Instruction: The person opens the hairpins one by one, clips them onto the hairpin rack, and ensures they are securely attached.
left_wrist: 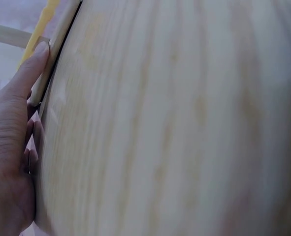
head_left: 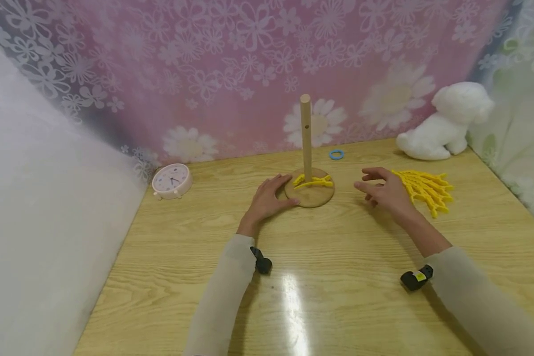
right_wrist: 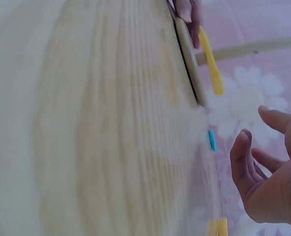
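Observation:
A wooden stand [head_left: 308, 198], a round base with an upright pole [head_left: 306, 138], is on the table. My left hand [head_left: 269, 198] holds the base's left edge, with the thumb [left_wrist: 39, 51] at its near rim and the fingers spread along the far side. Yellow branch-like pieces [head_left: 316, 183] lie on the base by the pole's foot. My right hand [head_left: 384, 193] hovers right of the stand with loosely bent fingers and nothing in them. Just beyond it, partly behind the hand, several more yellow branch-like pieces [head_left: 427, 190] lie fanned out.
A blue ring [head_left: 336, 155] lies behind the stand, near the wall. At the left edge of the table stands a pink round clock [head_left: 172, 181]. A white plush dog [head_left: 447, 121] sits at the back right corner. Flower-patterned cloth [head_left: 244, 74] backs the table [head_left: 338, 277].

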Demonstrator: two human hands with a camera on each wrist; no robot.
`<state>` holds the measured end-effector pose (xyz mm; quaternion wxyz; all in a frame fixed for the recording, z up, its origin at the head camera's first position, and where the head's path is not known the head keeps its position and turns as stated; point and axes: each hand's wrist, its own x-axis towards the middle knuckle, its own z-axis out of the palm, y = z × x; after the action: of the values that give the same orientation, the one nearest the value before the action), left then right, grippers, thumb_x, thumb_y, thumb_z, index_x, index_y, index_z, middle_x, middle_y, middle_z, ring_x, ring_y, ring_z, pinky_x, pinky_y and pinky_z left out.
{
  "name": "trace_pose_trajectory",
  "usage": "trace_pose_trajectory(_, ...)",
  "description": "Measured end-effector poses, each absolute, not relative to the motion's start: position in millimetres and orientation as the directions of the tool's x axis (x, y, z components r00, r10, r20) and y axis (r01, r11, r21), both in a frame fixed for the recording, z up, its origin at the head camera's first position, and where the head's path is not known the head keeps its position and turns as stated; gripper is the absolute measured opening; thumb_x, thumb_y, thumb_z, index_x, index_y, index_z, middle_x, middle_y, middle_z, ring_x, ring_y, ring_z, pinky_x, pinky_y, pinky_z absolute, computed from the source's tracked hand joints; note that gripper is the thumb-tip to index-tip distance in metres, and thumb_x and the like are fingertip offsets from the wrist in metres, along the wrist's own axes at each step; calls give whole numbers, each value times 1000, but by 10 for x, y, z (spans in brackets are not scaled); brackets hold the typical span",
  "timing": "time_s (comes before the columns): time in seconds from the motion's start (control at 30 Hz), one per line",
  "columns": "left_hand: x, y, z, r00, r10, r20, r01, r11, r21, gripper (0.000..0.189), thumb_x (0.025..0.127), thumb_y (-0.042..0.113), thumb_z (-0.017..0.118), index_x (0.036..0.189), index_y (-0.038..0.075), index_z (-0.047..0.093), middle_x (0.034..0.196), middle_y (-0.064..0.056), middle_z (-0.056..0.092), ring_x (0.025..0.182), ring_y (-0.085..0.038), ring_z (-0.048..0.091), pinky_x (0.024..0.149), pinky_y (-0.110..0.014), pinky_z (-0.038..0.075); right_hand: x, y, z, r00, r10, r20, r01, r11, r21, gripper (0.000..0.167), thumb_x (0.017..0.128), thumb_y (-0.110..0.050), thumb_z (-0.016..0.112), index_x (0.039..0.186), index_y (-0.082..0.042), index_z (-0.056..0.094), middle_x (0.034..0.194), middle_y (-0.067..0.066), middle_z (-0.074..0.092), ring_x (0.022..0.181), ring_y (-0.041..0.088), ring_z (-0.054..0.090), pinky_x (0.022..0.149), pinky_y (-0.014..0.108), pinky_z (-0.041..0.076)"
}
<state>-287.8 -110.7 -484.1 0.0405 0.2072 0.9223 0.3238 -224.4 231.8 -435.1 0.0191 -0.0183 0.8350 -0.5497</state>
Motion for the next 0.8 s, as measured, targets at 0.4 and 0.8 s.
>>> trace_pose_trajectory(0.4,-2870,-1113,-4840,-915,402,46,337,695,636,88,91,62,72,164,29,36,169,4,32,160,-19,18,131,-41,7,-1968,2899,-4442,-994,107,-13,63,471,-880,73,100,-44,69,152,3,46,139,19,51,72,10,67,57,28,59)
trace_pose_trajectory(0.8,-2873,-1107,-4842,-914,404,30,333,708,623,89,91,62,72,164,30,34,170,6,31,160,-16,16,131,-41,6,-1943,3144,-4494,-983,185,-2,117,615,-780,47,104,-23,64,140,6,57,136,26,56,61,4,65,52,24,56)
